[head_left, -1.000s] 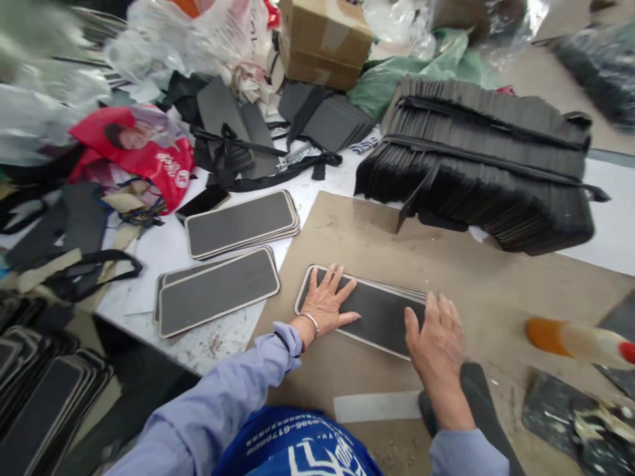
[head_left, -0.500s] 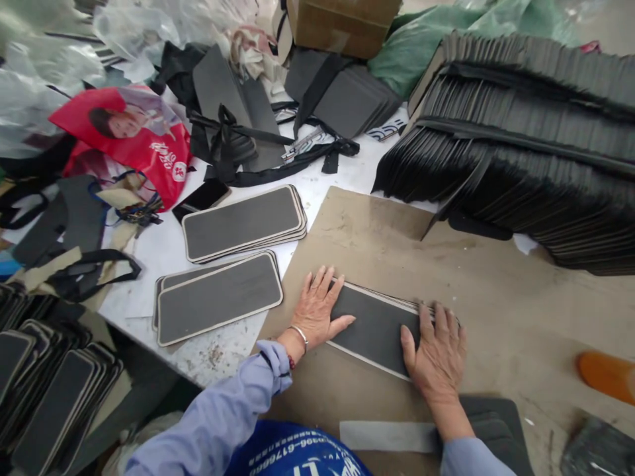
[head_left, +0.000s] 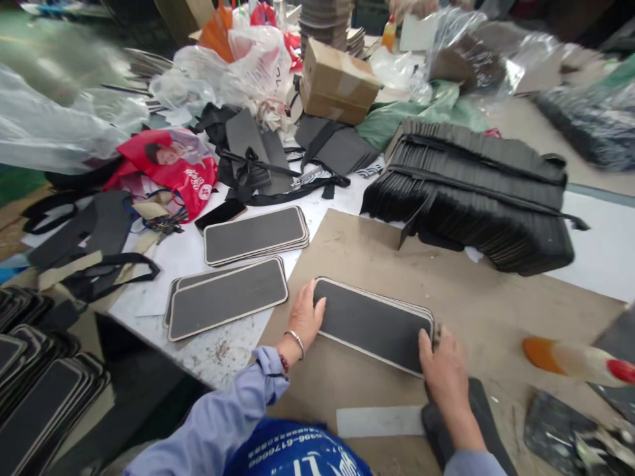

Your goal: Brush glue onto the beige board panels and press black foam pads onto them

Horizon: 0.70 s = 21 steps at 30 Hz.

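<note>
A small stack of dark grey rectangular panels [head_left: 372, 324] with pale edges and rounded corners lies at a slant on brown board. At its left end is my left hand [head_left: 306, 314], thumb at the top edge and fingers around the end. My right hand [head_left: 444, 360] holds the right end, its thumb near the upper face and its fingers, partly blurred, behind the edge. To the left lie two more piles of such panels, a farther pile [head_left: 255, 235] and a nearer pile [head_left: 228, 297].
A long strapped bundle of dark sheets [head_left: 466, 198] stands at the back right. A bottle with orange liquid [head_left: 570, 357] lies at right. A red bag [head_left: 169, 172], black straps and a cardboard box [head_left: 337, 82] fill the back. More panels [head_left: 44, 403] are stacked at lower left.
The camera view has tilted up, showing more of the background. My hands have gone from lying flat on the panels to holding the stack's two ends, farther apart.
</note>
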### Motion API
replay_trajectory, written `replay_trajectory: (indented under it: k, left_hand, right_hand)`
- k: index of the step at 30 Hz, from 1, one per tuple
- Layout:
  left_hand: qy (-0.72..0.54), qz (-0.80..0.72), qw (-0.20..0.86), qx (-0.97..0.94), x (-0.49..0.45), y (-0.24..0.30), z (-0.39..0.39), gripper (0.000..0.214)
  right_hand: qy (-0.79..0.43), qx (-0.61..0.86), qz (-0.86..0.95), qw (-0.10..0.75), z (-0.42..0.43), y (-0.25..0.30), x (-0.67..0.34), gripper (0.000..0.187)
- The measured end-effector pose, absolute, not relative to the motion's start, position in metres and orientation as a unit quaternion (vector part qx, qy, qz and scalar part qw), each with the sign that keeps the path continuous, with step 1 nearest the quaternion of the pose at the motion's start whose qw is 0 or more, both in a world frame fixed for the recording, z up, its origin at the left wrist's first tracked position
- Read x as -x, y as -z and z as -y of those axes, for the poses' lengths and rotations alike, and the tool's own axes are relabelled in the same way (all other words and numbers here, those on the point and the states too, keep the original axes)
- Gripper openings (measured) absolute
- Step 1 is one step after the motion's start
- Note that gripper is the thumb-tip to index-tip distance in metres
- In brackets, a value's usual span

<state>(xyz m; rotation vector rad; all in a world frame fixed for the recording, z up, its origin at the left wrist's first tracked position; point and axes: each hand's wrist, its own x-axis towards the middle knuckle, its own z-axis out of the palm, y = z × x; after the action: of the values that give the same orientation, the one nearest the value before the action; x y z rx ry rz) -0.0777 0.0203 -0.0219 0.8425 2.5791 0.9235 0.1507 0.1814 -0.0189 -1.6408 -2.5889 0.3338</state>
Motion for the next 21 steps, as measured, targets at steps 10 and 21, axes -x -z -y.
replay_trajectory:
  k: [10,21]
  left_hand:
    - [-0.328,-0.904,0.242,-0.128,0.072,0.011,-0.016,0.042]
    - [-0.479,-0.774,0.412,-0.021,0.085,0.015,-0.009,0.023]
  right_hand:
    - [-0.224,0.614,0.756,-0.038,-0.185,0.016,-0.160,0.070]
    - [-0.375,0.663,0.647,-0.036,-0.194,0.025,-0.164,0.070]
